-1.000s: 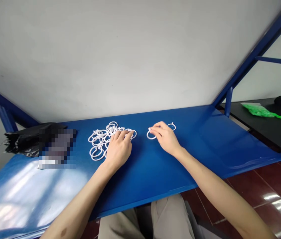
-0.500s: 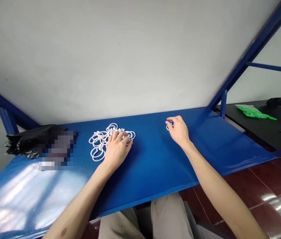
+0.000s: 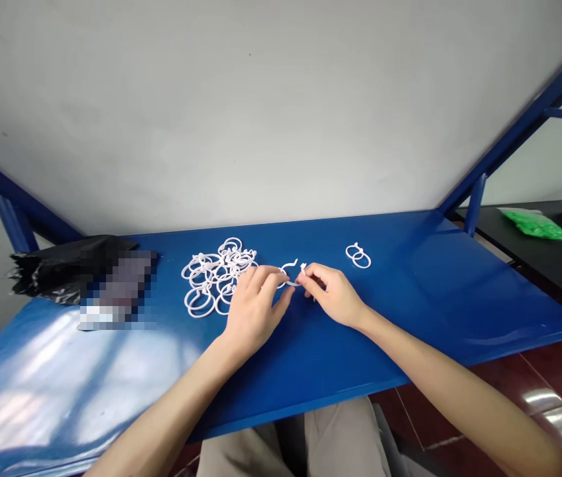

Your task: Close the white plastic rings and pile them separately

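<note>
Between my two hands is a white plastic ring with a gap at its top, each hand at one side of it. My left hand grips the ring's left side with its fingertips, beside a pile of white rings on the blue table. Thumb and fingers of my right hand pinch the ring's right end, near a small knob. Part of the pile is hidden behind my left hand. Farther right, two overlapping white rings lie on the table.
The blue tabletop meets a pale wall. A black plastic bag and a blurred-out dark object lie at the left. Blue frame bars rise at both sides. Right, a green bag rests on a dark surface.
My right hand has moved left from the far right, leaving two rings there. My left hand has shifted right from over the pile, and both hands now hold a ring.
</note>
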Motion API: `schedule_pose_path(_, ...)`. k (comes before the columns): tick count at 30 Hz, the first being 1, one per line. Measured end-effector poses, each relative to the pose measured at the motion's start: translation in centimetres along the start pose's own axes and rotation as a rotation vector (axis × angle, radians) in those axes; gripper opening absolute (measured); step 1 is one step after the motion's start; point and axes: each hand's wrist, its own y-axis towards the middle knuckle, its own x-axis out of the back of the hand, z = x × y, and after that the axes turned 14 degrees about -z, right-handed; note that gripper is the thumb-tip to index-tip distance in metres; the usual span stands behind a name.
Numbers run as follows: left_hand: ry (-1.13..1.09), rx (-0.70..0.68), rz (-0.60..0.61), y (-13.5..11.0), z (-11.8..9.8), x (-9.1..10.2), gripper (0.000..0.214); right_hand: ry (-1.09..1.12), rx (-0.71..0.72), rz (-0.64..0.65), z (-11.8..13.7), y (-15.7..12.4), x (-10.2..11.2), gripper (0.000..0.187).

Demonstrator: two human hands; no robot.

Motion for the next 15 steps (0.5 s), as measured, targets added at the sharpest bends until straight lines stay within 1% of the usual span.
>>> schedule_pose_path(2,-0.009,0.113,-0.007,-0.01,0.22,-0.04,0.02,-0.051,0.091,0.039,0.28,0.11,0.54,0.032)
schedule_pose_path(4,-0.086,0.204,0.041,0.08,0.41,0.03,0.018,-0.068,0.144,0.091,0.56,0.14,0.86,0.03)
schedule_pose_path(6,-0.206,0.297,0.119,0.25,0.55,0.21,0.014,-0.029,0.113,0.115,0.65,0.13,0.93,0.026)
schedule_pose_path(8,-0.306,0.41,0.189,0.46,0.58,0.44,0.015,0.072,0.011,0.113,0.5,0.15,0.84,0.022)
schedule_pose_path(10,-0.367,0.521,0.23,0.63,0.53,0.61,0.016,0.183,-0.089,0.106,0.22,0.18,0.72,0.023)
schedule_pose_path(11,-0.395,0.564,0.239,0.68,0.48,0.65,0.016,0.221,-0.111,0.097,0.11,0.19,0.67,0.025)
schedule_pose_path(13,-0.442,0.619,0.233,0.72,0.36,0.65,0.018,0.246,-0.092,0.079,0.02,0.17,0.61,0.025)
schedule_pose_path(15,-0.46,0.623,0.222,0.67,0.25,0.6,0.019,0.223,-0.043,0.066,0.13,0.11,0.57,0.025)
